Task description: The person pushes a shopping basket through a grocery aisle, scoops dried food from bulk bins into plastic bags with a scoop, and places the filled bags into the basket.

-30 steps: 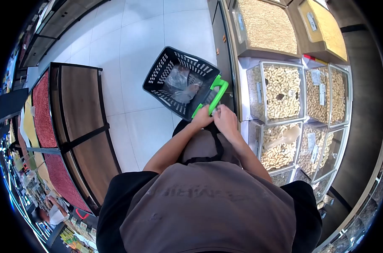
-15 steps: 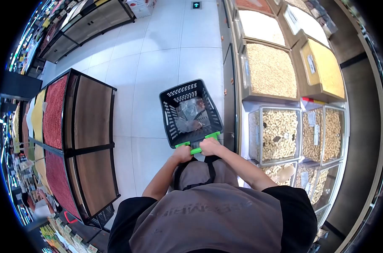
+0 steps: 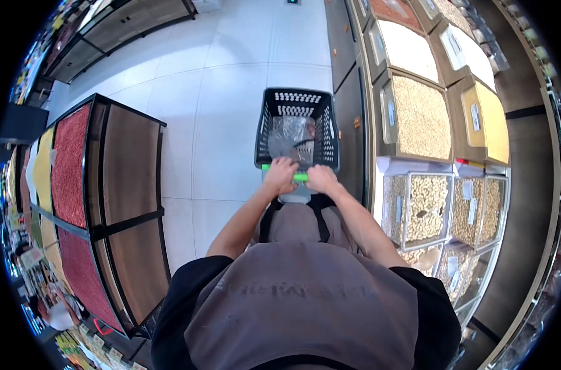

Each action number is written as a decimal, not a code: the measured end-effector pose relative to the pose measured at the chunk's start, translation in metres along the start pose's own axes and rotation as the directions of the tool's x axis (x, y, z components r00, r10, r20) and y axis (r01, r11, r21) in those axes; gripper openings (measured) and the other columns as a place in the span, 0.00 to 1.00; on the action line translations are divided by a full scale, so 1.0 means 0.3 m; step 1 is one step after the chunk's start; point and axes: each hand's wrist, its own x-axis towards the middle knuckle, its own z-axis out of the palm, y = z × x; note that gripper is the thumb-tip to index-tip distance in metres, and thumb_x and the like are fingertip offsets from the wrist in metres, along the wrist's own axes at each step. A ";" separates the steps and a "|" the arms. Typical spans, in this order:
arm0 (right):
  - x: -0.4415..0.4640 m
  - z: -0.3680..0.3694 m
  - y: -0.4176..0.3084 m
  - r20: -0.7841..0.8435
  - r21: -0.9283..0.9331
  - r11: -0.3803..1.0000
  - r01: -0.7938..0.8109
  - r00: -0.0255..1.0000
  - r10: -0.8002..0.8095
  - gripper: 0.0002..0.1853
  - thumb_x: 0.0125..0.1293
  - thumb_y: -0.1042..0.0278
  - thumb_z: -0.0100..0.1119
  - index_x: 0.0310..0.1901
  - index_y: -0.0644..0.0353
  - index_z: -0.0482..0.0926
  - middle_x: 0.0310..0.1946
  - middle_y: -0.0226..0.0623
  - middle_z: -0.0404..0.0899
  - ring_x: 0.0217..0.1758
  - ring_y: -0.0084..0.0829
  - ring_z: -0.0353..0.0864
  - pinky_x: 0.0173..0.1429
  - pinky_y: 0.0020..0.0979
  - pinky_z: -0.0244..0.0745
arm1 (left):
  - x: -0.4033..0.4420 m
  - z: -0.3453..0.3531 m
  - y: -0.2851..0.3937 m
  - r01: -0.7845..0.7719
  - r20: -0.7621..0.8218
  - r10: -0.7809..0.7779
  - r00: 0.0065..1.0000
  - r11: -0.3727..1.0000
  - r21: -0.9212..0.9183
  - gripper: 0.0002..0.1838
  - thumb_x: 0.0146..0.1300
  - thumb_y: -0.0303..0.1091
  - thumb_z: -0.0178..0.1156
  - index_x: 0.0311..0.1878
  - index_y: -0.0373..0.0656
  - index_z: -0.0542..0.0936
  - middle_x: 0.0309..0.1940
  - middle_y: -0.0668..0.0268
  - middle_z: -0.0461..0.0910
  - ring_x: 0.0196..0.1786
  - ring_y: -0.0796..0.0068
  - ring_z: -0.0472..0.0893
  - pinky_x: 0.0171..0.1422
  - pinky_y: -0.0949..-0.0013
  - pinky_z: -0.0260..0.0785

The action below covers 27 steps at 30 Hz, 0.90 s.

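Observation:
A black basket (image 3: 327, 135) with slotted walls is in front of my body, over the pale tiled floor. Clear plastic bags (image 3: 291, 131) with something brownish in them lie inside it. Its green handle (image 3: 300, 177) runs along the side nearest me. My left hand (image 3: 281, 175) is wrapped round the left part of the handle. Close beside it, my right hand (image 3: 321, 179) grips the right part. A short green stretch of the handle shows between the two hands.
Clear bins of peanuts (image 3: 426, 206) and trays of pale grain (image 3: 421, 117) line the right side. At the left stands a wooden display (image 3: 132, 163) with red goods (image 3: 70, 166) on top. A person (image 3: 61, 314) is at the far lower left.
The basket has swung from tilted to nearly straight and sits further right than a second ago. Both hands have closed round its handle. The view has shifted along the aisle.

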 end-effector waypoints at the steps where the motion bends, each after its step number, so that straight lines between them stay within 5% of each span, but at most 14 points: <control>1: 0.041 -0.018 0.016 0.014 0.016 1.000 -0.005 1.000 0.005 0.14 0.53 0.61 0.61 0.33 0.63 0.87 0.33 0.54 0.85 0.40 0.52 0.87 0.49 0.47 0.82 | 0.034 -0.004 -0.029 -0.037 -0.104 0.038 0.994 0.999 0.008 0.26 0.44 0.46 0.71 0.46 0.44 0.80 0.47 0.57 0.79 0.59 0.55 0.76 0.64 0.50 0.67; 3: 0.128 -0.073 0.050 0.018 0.038 0.999 -0.023 1.000 0.022 0.14 0.53 0.61 0.61 0.33 0.63 0.87 0.33 0.54 0.85 0.40 0.52 0.87 0.49 0.47 0.82 | 0.139 -0.040 -0.089 -0.089 -0.205 0.092 0.975 0.996 0.024 0.24 0.44 0.45 0.71 0.44 0.43 0.81 0.44 0.56 0.82 0.57 0.54 0.79 0.61 0.51 0.71; 5: 0.199 -0.123 0.083 0.009 0.039 0.999 -0.005 1.000 0.004 0.14 0.53 0.60 0.62 0.31 0.64 0.87 0.31 0.57 0.84 0.38 0.53 0.86 0.48 0.48 0.82 | 0.242 -0.076 -0.134 0.151 0.344 -0.160 0.925 0.987 0.051 0.18 0.49 0.47 0.68 0.37 0.43 0.85 0.36 0.55 0.86 0.45 0.53 0.86 0.50 0.52 0.78; 8: 0.316 -0.190 0.142 0.011 0.052 0.998 -0.026 1.000 0.026 0.15 0.53 0.59 0.62 0.31 0.64 0.87 0.32 0.57 0.84 0.39 0.53 0.86 0.49 0.48 0.82 | 0.365 -0.093 -0.205 0.125 0.208 -0.140 0.968 0.988 0.086 0.15 0.52 0.47 0.66 0.29 0.43 0.86 0.28 0.54 0.86 0.34 0.53 0.87 0.41 0.53 0.80; 17: 0.672 -0.442 0.317 0.062 0.033 0.999 0.032 0.998 -0.034 0.14 0.54 0.61 0.63 0.34 0.63 0.87 0.36 0.52 0.86 0.42 0.50 0.87 0.51 0.46 0.82 | 0.760 -0.242 -0.375 0.312 0.326 -0.320 0.890 0.947 0.078 0.13 0.53 0.41 0.63 0.35 0.43 0.87 0.38 0.50 0.86 0.44 0.52 0.86 0.52 0.54 0.79; 27: 1.040 -0.663 0.479 0.099 0.047 0.998 0.044 0.994 -0.048 0.14 0.56 0.60 0.62 0.36 0.63 0.87 0.37 0.52 0.86 0.44 0.50 0.87 0.52 0.46 0.81 | 1.131 -0.377 -0.578 0.353 0.335 -0.361 0.870 0.932 0.086 0.14 0.54 0.42 0.61 0.35 0.44 0.88 0.38 0.51 0.86 0.45 0.52 0.86 0.52 0.54 0.78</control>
